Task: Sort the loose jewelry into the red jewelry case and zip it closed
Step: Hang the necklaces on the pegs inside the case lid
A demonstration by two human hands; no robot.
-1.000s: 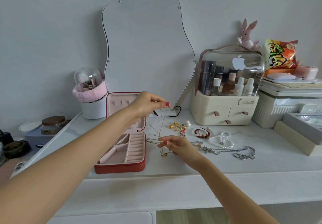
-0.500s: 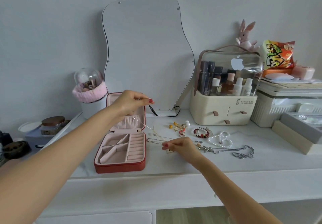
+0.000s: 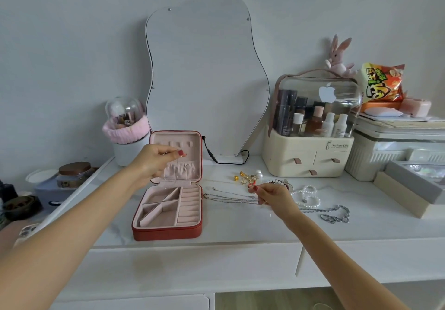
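The red jewelry case (image 3: 166, 232) lies open on the white vanity top, its pink lid upright and its tray compartments bare. My left hand (image 3: 157, 159) is raised in front of the lid and pinches one end of a thin gold necklace. My right hand (image 3: 272, 195) hovers right of the case and pinches the other end; the chain between them is barely visible. Loose on the top lie thin chain necklaces (image 3: 228, 197), gold earrings and rings (image 3: 245, 177), a pearl strand (image 3: 309, 196) and a chunky silver chain (image 3: 336, 214).
A wavy mirror (image 3: 207, 73) leans on the wall behind the case, its cable (image 3: 226, 159) trailing on the top. A cream cosmetics organiser (image 3: 308, 155) stands at the right, a brush holder (image 3: 127, 136) at the left, and boxes (image 3: 407, 189) at the far right.
My left hand has carried its end of the necklace leftward, from beside the mirror base to in front of the case lid. My right hand has risen slightly and shifted right.
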